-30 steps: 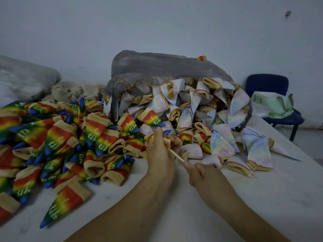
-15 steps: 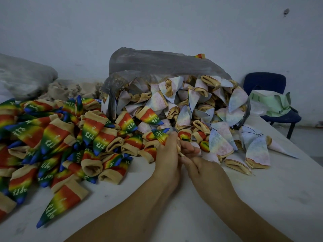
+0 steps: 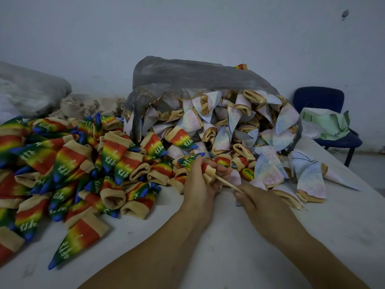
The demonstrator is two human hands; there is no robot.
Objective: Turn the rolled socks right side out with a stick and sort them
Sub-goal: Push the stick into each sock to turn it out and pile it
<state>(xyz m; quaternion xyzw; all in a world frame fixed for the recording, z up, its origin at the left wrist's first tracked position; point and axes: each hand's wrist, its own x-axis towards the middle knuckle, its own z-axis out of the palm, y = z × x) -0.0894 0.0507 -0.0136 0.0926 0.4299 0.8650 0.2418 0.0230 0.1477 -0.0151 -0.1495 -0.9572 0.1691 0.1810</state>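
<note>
Many turned socks (image 3: 68,163) lie at nine o'clock; pale rolls (image 3: 229,126) at one o'clock seem not yet done. Your left hand (image 3: 198,184) grips a sock (image 3: 190,161); your right hand (image 3: 256,203) pinches the stick (image 3: 228,183).

The left hand (image 3: 198,184) grips a rainbow sock (image 3: 190,160). The right hand (image 3: 256,203) pinches a thin stick (image 3: 227,183) that goes into the sock's tan end. A rainbow pile (image 3: 68,163) lies left on the table (image 3: 312,236). Pale socks (image 3: 239,126) spill from a grey bag (image 3: 187,76) on the far side. A blue chair (image 3: 318,101) stands far right.
</note>
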